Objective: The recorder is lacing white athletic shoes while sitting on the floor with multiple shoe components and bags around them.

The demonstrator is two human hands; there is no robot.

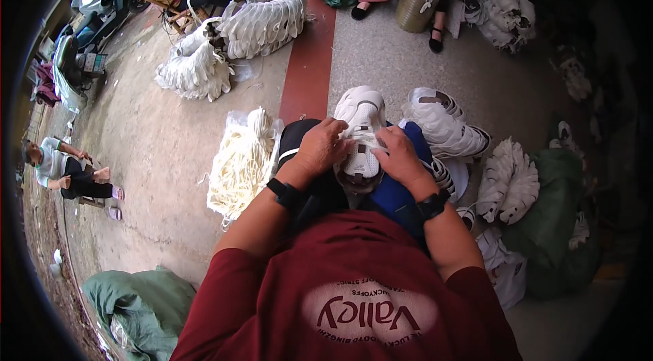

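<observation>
Both hands, left hand [321, 149] and right hand [396, 156], gripped white shoe upper [362, 131] on lap. Risk judged: upper sliding off toward lace bundle [243, 160] on floor if grip loosened.

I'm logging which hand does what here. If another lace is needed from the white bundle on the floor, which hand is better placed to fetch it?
Probably the left hand: the lace bundle lies on the person's left. The right hand sits on the white shoe's far side and would have to cross over.

Head camera looks steeply down, close over the lap, floor [170, 136] curving away beyond.
</observation>
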